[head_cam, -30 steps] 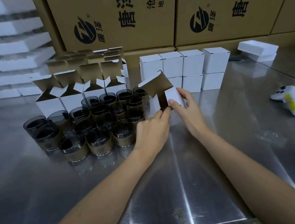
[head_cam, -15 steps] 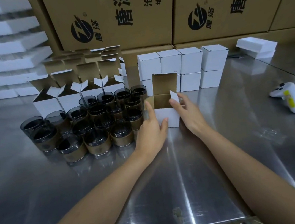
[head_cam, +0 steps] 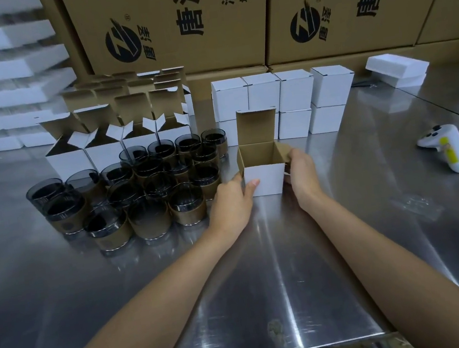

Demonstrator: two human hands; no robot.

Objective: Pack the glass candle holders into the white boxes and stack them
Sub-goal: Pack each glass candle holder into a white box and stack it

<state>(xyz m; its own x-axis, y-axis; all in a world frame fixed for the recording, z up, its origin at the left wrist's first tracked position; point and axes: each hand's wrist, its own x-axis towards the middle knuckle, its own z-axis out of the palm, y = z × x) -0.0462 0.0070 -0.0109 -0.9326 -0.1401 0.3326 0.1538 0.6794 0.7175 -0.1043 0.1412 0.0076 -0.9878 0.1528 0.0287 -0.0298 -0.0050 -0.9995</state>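
An open white box [head_cam: 265, 179] stands upright on the steel table [head_cam: 263, 271], its brown lid flap raised at the back and nothing visible inside. My left hand [head_cam: 230, 202] touches its left front corner with thumb and fingers. My right hand [head_cam: 302, 175] grips its right side, fingers curled round the side flap. Several dark glass candle holders [head_cam: 149, 192] with brown paper bands stand clustered just left of the box. Closed white boxes [head_cam: 283, 100] are stacked in two layers behind it.
Rows of open empty white boxes [head_cam: 108, 142] stand behind the candle holders. A white game controller [head_cam: 447, 147] lies at the right. Large brown cartons [head_cam: 175, 24] line the back; white foam trays [head_cam: 2, 71] pile at the left and white foam pieces [head_cam: 397, 69] lie at the back right.
The box was tilted in the air between both hands a second ago. It now stands upright on the table with its flaps open, and both hands have dropped to its sides.
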